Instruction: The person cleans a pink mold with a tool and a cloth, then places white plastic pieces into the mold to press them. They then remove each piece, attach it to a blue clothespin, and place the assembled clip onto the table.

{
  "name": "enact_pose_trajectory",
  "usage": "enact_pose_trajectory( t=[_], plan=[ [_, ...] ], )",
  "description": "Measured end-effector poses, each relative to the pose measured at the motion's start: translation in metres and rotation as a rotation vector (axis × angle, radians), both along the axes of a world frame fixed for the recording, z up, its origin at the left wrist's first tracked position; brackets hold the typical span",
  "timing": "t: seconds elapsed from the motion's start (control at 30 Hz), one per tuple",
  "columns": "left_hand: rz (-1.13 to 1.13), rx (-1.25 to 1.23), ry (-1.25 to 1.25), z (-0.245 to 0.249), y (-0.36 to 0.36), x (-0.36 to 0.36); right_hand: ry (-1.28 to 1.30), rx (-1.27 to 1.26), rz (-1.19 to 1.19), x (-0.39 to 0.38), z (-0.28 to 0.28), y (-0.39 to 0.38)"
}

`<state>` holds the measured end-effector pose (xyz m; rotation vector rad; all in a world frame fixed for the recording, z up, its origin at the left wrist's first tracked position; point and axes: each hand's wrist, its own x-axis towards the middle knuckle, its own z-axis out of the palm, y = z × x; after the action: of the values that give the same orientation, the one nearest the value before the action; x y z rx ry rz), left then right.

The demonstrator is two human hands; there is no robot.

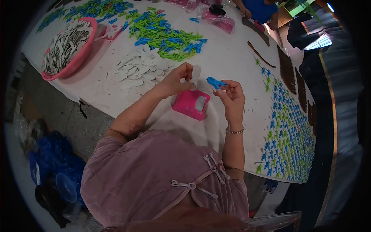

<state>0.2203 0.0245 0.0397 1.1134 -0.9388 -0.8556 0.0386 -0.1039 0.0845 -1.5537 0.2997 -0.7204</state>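
Observation:
My left hand (178, 82) pinches a flat white piece with rounded ends (196, 73) and holds it upright. Beside it, my right hand (232, 96) grips a blue clothespin (215, 82) between thumb and fingers, its jaw end pointing toward the white piece. The two things are a small gap apart. Below my hands a pink block-shaped holder (185, 104) rests on the table, with a pale rectangular patch on its right part. A loose pile of similar white pieces (141, 65) lies just beyond my left hand.
Green and blue clothespins (162, 34) are heaped at the back of the white table (104, 91). A pink basin (87, 52) of white pieces stands at left. Rows of clothespins (288, 135) cover the right side, near dark strips (286, 69). Another person (262, 11) is at the far edge.

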Motion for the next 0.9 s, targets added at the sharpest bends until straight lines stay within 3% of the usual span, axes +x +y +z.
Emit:
enact_pose_trajectory(
  t=[0.13, 0.6, 0.8, 0.9],
  plan=[
    [0.021, -0.023, -0.158, -0.002, -0.001, -0.003, 0.030, 0.000, -0.022, -0.008, -0.007, 0.013],
    [-0.013, -0.041, -0.213, -0.003, 0.001, -0.004, 0.088, 0.011, -0.014, 0.007, -0.014, 0.021],
    [-0.012, -0.040, -0.138, -0.008, -0.004, -0.006, 0.112, -0.129, -0.057, 0.002, -0.013, 0.017],
    [0.060, -0.095, -0.164, -0.009, -0.009, 0.000, -0.054, -0.136, -0.233, 0.001, -0.023, -0.020]
  ],
)
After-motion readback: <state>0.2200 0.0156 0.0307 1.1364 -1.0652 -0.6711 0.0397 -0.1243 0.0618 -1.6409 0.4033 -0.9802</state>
